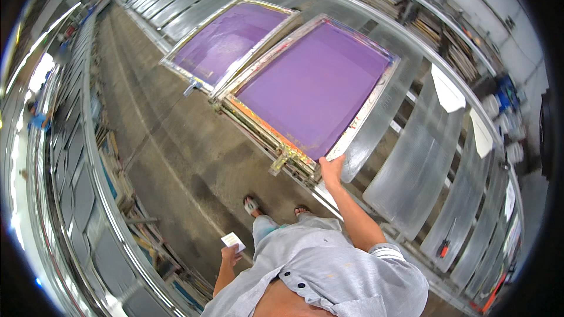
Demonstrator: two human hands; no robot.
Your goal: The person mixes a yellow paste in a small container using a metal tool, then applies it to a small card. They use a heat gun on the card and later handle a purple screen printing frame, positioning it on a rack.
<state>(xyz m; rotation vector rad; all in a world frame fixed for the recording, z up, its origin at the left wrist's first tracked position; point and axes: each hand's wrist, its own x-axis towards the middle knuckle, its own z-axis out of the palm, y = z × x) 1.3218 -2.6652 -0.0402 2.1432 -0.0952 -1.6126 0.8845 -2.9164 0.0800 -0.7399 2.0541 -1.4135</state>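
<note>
My right hand (332, 168) grips the near right corner of a screen printing frame (359, 132), its fingers closed round the paint-stained edge. Purple mesh (314, 82) fills that frame, which lies over the long metal table. In my left hand (230, 254), low beside my body, is a small white card (233, 242) with faint print on it. A second screen printing frame (170, 58), also with purple mesh, lies just beyond the first, close to its left side. A stained metal clamp (281, 161) sits on the near edge of the first frame.
Curved grey metal panels (414, 164) line the table, with gaps between them. White sheets (447, 91) lie on the far ends of some panels. An orange-handled tool (443, 248) rests at right. Another table runs along the left, across a concrete aisle (170, 147); a person (39, 118) stands beyond.
</note>
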